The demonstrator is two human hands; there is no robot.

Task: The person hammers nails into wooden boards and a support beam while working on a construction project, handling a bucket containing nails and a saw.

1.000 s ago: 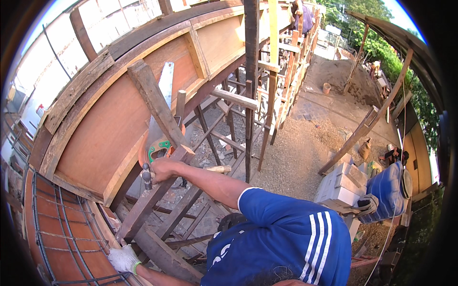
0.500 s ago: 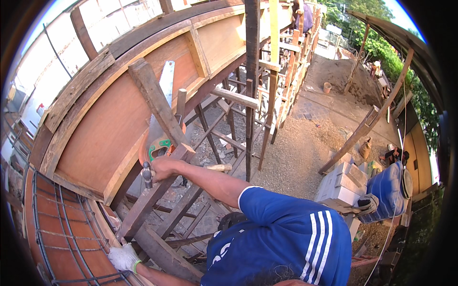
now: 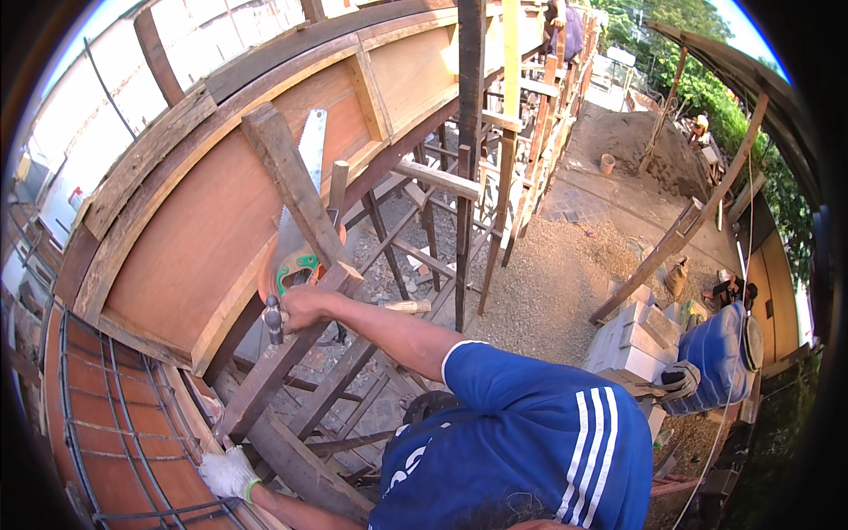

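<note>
Hammer (image 3: 274, 322) sits centre left, over a dark slanting timber (image 3: 274, 371). Largest around it is a curved plywood formwork wall (image 3: 185, 243), then a steel bar grid (image 3: 66, 415) at lower left. A rough plank (image 3: 296, 185) stands across a handsaw (image 3: 312, 152), partly hiding it, just beyond the hammer. The right forearm (image 3: 389, 331) reaches leftward; its bare right hand (image 3: 303, 306) is closed around the hammer, near the head. Low down, the gloved left hand (image 3: 228, 474) is at the timber's foot; its grip is unclear.

Hammer (image 3: 274, 321) in right grip (image 3: 305, 307), near handsaw (image 3: 289, 244)
</note>
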